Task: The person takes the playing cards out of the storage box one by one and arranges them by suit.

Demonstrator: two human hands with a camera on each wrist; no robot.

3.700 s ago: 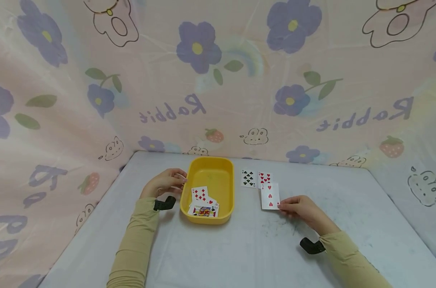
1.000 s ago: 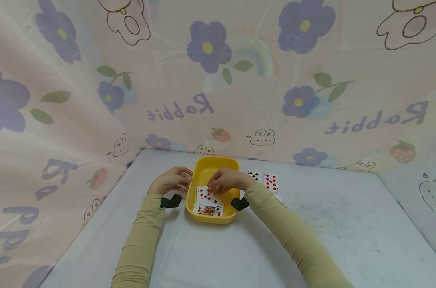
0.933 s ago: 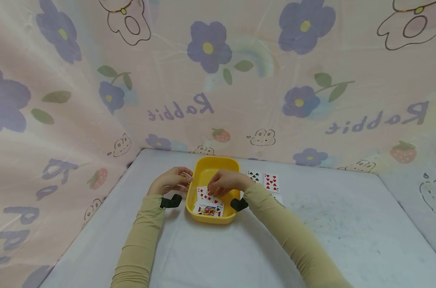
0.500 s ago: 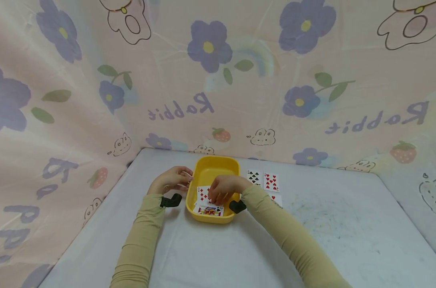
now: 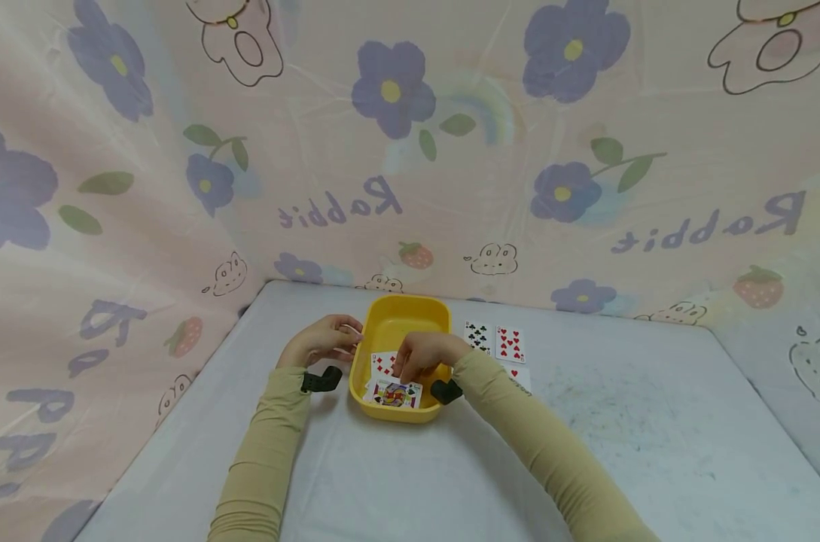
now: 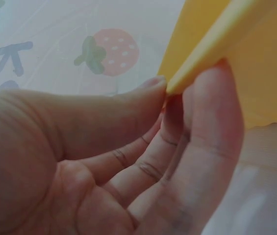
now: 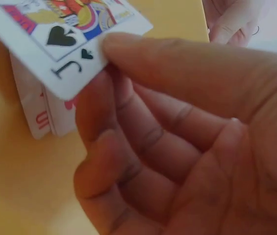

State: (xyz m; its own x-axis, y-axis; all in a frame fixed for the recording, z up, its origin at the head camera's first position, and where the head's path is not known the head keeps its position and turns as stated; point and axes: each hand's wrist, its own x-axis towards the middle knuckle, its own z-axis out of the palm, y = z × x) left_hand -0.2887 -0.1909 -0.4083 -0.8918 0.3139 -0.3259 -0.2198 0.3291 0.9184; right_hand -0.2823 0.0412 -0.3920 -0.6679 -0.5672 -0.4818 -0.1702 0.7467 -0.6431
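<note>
A yellow tray (image 5: 410, 320) stands on the table with several playing cards in it. My left hand (image 5: 342, 339) grips the tray's left rim (image 6: 212, 54), thumb (image 6: 128, 103) outside and fingers (image 6: 212, 112) inside. My right hand (image 5: 410, 373) reaches into the tray and pinches the jack of spades (image 7: 64, 34), thumb on its face, fingers under its corner. This jack (image 5: 394, 393) lies at the tray's near end. A diamonds card (image 5: 382, 363) shows behind it, and more cards (image 7: 45, 117) lie beneath.
To the right of the tray a clubs card (image 5: 479, 336) and a hearts card (image 5: 510, 343) lie face up on the grey table (image 5: 620, 421). A second hearts card (image 5: 519, 374) is partly hidden by my right forearm. Flowered cloth walls close in the back and sides.
My right hand left the hearts card on the table, went into the tray, slid toward its near end and took hold of the jack of spades. The left hand stayed on the rim.
</note>
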